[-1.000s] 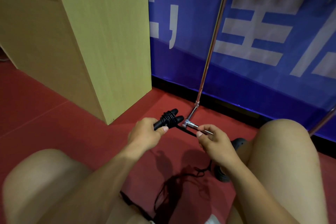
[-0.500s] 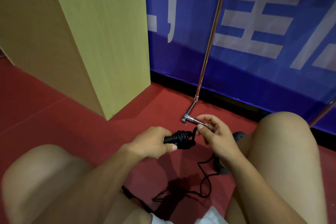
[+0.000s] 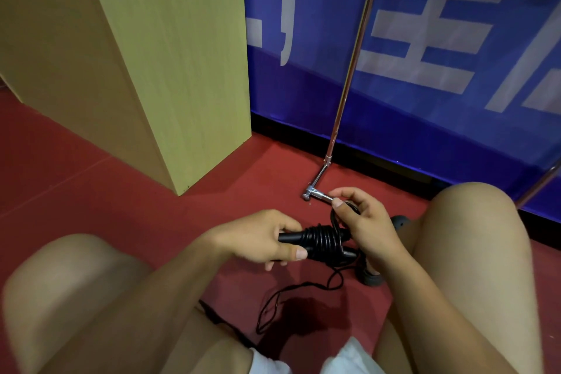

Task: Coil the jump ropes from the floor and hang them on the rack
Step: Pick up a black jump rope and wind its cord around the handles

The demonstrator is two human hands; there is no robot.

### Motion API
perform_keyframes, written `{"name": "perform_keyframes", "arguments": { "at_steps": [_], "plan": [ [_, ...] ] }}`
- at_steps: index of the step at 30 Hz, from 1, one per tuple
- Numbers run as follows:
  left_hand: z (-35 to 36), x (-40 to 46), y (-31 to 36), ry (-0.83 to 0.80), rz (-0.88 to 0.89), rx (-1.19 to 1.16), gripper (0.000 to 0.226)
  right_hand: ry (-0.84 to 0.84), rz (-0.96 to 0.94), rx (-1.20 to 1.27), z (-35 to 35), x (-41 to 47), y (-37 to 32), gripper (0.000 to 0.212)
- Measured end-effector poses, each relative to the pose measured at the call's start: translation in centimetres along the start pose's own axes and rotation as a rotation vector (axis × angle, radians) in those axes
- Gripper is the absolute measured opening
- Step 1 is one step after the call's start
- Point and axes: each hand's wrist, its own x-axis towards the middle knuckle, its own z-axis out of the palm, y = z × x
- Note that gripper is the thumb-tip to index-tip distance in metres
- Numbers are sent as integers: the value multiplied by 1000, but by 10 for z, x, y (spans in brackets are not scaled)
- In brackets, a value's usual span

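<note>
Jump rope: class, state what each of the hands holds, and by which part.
The left hand grips the two handles at their bare ends, beside the wound coils. The right hand pinches the loose cord just above the coils.

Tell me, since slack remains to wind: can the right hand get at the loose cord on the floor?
Probably yes. The right hand already pinches the cord above the wound handles, and the loose cord trails on bare floor just below, nothing covering it.

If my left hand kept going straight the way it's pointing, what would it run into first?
Your left hand points rightward along the rope handles it grips, so it would most likely meet your right hand first, which pinches the cord at the handles' far end. Depth is hard to judge.
</note>
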Motion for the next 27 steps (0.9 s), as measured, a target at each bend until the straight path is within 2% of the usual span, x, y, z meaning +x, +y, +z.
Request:
{"name": "perform_keyframes", "arguments": {
  "at_steps": [5, 11, 15, 17, 19, 22, 27],
  "plan": [
    [0, -4, 5, -59, 74, -113, 19, -23, 53, 106, -3, 1, -3, 7],
    [3, -5, 8, -154, 182, -283, 19, -71, 219, 238, -4, 2, -3, 18],
    [6, -4, 10, -190, 205, -378, 41, -58, 282, 345, 5, 2, 0, 12],
    [7, -4, 10, -187, 221, -421, 53, -49, 302, 326, 9, 6, 3, 19],
    [9, -4, 10, -163, 233, -461, 60, -74, 297, 184, 12, 7, 4, 22],
    [11, -1, 9, -53, 253, -505, 58, -53, 190, 28, 17, -1, 3, 29],
    [13, 5, 10, 170, 190, -538, 33, -79, 106, 97, 23, -7, 4, 13]
  ]
}}
